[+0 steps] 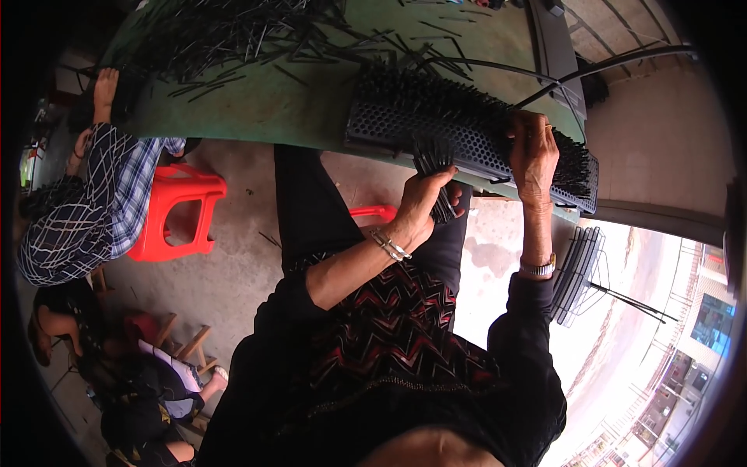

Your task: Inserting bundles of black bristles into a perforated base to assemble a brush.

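Note:
My left hand is closed around a bundle of thin black sticks, whose ends fan out above the fist. At the table's front edge lies a long dark rack full of round holes, with many short black sticks standing upright along it. Over the right part of this rack, my right hand has its fingers pinched together at the holes. Whatever the fingertips hold is too small or hidden to make out.
Loose black sticks are heaped on the green table at the far left. A red plastic stool stands left of me. People sit at left, one in a checked sleeve. A wire rack stands on the right.

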Tool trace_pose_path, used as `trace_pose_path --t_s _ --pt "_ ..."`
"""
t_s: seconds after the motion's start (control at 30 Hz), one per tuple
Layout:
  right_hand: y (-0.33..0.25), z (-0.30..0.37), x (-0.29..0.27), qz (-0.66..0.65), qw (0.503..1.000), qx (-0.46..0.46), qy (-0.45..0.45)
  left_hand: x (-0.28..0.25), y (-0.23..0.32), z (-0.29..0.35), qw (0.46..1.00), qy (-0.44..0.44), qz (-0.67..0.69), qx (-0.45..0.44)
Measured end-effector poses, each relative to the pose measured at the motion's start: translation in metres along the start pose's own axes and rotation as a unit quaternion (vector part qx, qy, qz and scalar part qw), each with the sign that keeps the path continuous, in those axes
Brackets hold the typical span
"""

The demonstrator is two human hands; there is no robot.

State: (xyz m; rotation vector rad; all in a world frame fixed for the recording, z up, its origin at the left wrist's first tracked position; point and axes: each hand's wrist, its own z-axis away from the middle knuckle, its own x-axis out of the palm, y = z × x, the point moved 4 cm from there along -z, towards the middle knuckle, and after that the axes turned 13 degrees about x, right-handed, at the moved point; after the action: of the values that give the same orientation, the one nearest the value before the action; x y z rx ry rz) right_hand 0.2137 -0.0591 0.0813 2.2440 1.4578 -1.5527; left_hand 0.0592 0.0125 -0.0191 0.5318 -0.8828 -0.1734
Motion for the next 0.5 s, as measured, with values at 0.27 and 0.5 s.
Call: trace_pose_path --t_s 0.27,0.5 --pt "-0.004 0.005 0.009 -0.006 0.999 0.007 -0.036 -0.003 0.0 0.0 1.0 -0.014 -0.02 0.006" --pt "-0.006 0.007 0.013 -0.036 0.997 0.027 -0.062 -0.002 -0.002 0.002 0.997 -0.057 -0.044 0.03"
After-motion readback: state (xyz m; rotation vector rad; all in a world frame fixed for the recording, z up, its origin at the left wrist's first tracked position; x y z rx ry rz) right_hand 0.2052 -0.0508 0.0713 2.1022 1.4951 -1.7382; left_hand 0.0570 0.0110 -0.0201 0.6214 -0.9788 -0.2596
